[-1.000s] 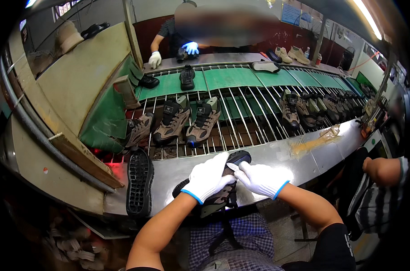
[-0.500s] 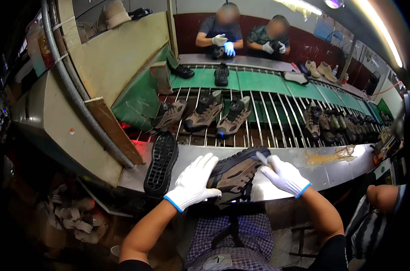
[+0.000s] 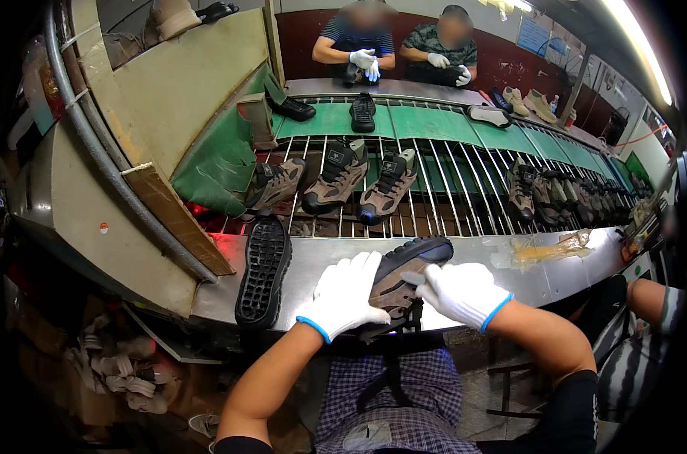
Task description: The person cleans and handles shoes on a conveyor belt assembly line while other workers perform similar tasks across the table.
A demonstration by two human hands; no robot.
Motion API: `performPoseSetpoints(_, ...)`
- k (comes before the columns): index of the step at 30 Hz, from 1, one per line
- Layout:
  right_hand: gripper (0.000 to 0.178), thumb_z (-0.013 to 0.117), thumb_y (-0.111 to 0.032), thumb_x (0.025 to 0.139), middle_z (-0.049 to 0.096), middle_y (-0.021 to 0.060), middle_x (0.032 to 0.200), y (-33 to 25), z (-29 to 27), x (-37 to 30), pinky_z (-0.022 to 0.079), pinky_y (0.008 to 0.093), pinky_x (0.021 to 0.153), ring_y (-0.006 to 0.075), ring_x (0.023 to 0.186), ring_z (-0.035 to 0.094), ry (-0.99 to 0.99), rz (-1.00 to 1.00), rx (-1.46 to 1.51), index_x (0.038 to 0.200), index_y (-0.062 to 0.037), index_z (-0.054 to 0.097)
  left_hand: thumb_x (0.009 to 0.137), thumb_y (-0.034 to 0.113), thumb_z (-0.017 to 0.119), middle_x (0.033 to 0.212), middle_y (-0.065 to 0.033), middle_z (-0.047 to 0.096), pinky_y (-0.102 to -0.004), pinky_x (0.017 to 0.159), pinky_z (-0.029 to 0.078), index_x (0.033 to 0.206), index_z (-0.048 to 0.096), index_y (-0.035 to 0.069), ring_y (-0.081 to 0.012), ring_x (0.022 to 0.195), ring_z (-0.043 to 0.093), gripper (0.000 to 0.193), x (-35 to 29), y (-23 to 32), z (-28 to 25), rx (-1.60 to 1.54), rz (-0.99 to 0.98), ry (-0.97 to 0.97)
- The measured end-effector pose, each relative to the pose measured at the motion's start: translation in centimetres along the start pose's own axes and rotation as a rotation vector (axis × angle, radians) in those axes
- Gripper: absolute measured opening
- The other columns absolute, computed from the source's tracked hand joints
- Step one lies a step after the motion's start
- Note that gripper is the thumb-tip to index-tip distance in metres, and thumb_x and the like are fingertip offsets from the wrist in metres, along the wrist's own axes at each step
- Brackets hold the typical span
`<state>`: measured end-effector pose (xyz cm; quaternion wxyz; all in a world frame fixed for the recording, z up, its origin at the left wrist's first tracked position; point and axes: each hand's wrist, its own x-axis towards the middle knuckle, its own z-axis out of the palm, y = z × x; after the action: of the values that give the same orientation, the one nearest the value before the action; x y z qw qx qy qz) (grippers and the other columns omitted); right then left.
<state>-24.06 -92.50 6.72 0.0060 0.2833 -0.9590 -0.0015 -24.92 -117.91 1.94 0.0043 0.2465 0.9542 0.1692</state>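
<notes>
A brown-and-black shoe [image 3: 398,291] lies on its side on the metal bench edge in front of me, its black sole turned away to the far side. My left hand [image 3: 348,293], in a white glove, grips its left end, with the thumb on the near side and the fingers over the top. My right hand [image 3: 464,293], also gloved, is closed at the shoe's right side. A small grey flat tip [image 3: 413,278] sticks out of it against the upper; the rest is hidden in the fingers. A loose black sole [image 3: 264,271] lies to the left, tread up.
Beyond the metal bench [image 3: 472,266], a rack of metal rods [image 3: 453,189] holds several similar shoes [image 3: 334,178]. A green belt [image 3: 426,123] runs behind it. A beige machine housing [image 3: 124,227] and pipe stand at left. Two gloved people work opposite; another person's leg shows at right.
My right hand has moved left and lower across the shoe, bringing the grey tip onto the upper. My left hand has shifted slightly right, still on the shoe. The whole view has shifted a little.
</notes>
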Motion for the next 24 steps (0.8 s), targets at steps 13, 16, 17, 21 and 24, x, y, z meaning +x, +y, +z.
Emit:
performPoseSetpoints(13, 0.037, 0.056, -0.033, 0.108, 0.068, 0.0208, 0.069, -2.9, 2.0, 2.3, 0.057, 0.0480, 0.057, 0.0387, 0.058, 0.069, -0.154, -0.122, 0.280, 0.096, 0.0012, 0.062, 0.077, 0.057, 0.086, 0.119, -0.0196, 0.071, -0.0465, 0.096, 0.057, 0.147, 0.053, -0.003, -0.0369, 0.111, 0.071, 0.098, 2.2, -1.0, 1.7, 0.022, -0.006, -0.013)
performPoseSetpoints(16, 0.040, 0.049, -0.039, 0.111, 0.071, 0.0182, 0.071, -2.5, 0.5, 3.0, 0.059, 0.0495, 0.059, 0.0407, 0.061, 0.071, -0.259, -0.109, 0.244, 0.106, -0.0032, 0.066, 0.079, 0.059, 0.085, 0.119, -0.0195, 0.071, -0.0466, 0.094, 0.057, 0.147, 0.053, -0.002, -0.0365, 0.109, 0.071, 0.097, 1.8, -1.6, 2.0, 0.021, 0.004, 0.006)
performPoseSetpoints(17, 0.039, 0.050, -0.038, 0.110, 0.072, 0.0186, 0.071, -1.5, 0.4, 2.8, 0.059, 0.0496, 0.060, 0.0407, 0.061, 0.071, -0.187, -0.093, 0.185, 0.105, -0.0023, 0.066, 0.079, 0.060, 0.085, 0.119, -0.0195, 0.071, -0.0470, 0.093, 0.056, 0.147, 0.053, -0.002, -0.0365, 0.109, 0.071, 0.097, 1.8, -1.3, 1.5, 0.025, 0.025, 0.040)
performPoseSetpoints(21, 0.039, 0.057, -0.036, 0.107, 0.070, 0.0209, 0.069, -1.3, 2.1, 2.9, 0.058, 0.0500, 0.056, 0.0394, 0.060, 0.072, -0.112, -0.097, 0.157, 0.095, 0.0003, 0.063, 0.082, 0.060, 0.081, 0.121, -0.0203, 0.071, -0.0487, 0.096, 0.055, 0.148, 0.052, -0.001, -0.0373, 0.111, 0.071, 0.095, 1.9, -0.8, 1.0, 0.005, 0.004, -0.018)
performPoseSetpoints(24, 0.039, 0.059, -0.035, 0.107, 0.068, 0.0233, 0.069, -5.8, 0.3, 2.9, 0.057, 0.0515, 0.058, 0.0418, 0.063, 0.072, -0.192, -0.132, 0.221, 0.091, 0.0007, 0.059, 0.087, 0.047, 0.076, 0.116, -0.0197, 0.072, -0.0477, 0.091, 0.057, 0.143, 0.054, -0.001, -0.0369, 0.108, 0.071, 0.076, 1.4, -2.1, 2.2, 0.078, 0.066, 0.103)
